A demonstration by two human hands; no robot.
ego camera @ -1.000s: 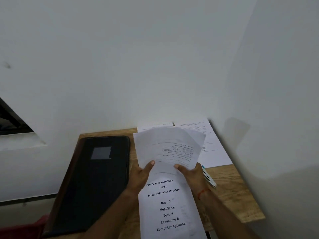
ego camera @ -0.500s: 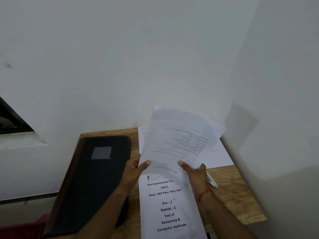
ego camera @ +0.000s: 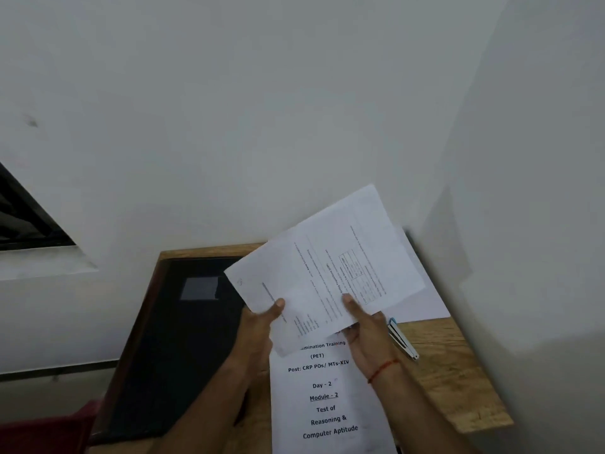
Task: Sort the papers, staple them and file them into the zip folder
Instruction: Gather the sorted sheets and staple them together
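1. Since the earlier frame, the held sheets [ego camera: 327, 273] have turned clockwise in our hands and risen toward the upper right. Their long axis now runs from the lower left to the upper right of the frame, and the printed lines stand sideways.
2. Our left hand [ego camera: 258, 326] pinches the lower left edge of these sheets, with the thumb on the front. Our right hand [ego camera: 366, 326] pinches the lower right edge in the same way. Both hands grip the paper, and it hangs above the table [ego camera: 458, 371] at the centre of the frame.
3. Below the hands, a cover page [ego camera: 327, 398] with bold title text lies flat, and its long axis points toward us.
4. For the coming move, we judge that one relation matters: the stapler [ego camera: 402, 339] lies just beside the right wrist, on its right side. The right hand is therefore the nearer one. The black zip folder [ego camera: 183, 339] lies closed at the left, nearer to the left hand.
5. The held sheets look thin and white, with small print and one table box. Their edges do not seem fully aligned.
6. More loose sheets [ego camera: 429, 299] lie behind, against the wall [ego camera: 523, 224].
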